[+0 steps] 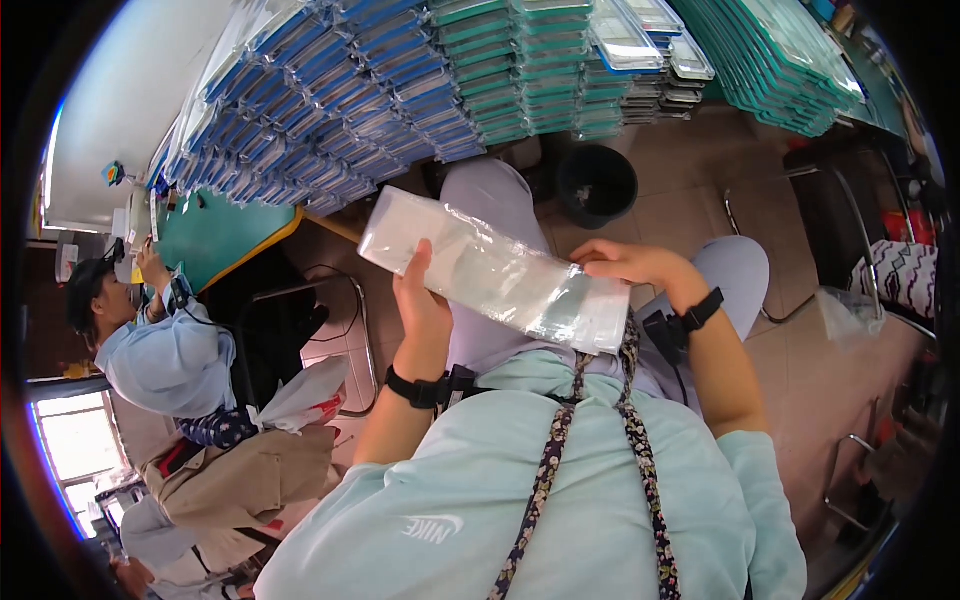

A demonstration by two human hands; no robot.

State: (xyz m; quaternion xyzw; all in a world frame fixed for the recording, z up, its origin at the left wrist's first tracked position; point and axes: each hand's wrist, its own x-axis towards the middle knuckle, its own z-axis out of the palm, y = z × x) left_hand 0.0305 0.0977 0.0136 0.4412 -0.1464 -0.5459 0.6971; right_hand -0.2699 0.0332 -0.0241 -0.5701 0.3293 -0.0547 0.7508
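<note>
I watch two hands holding a clear bundle [505, 268] at the centre of the frame.
At far left I see a co-worker [165, 360]; upper left, blue cases [330, 100] in stacks. The left hand [427, 300] is closed on the bundle's left part, thumb on top, its fingers hidden beneath. Above the bundle's right half sits a bin [626, 205]; below it, the right hand [648, 264] pinches the upper edge, fingers curled. Green cases [765, 60] fill the upper right.
</note>
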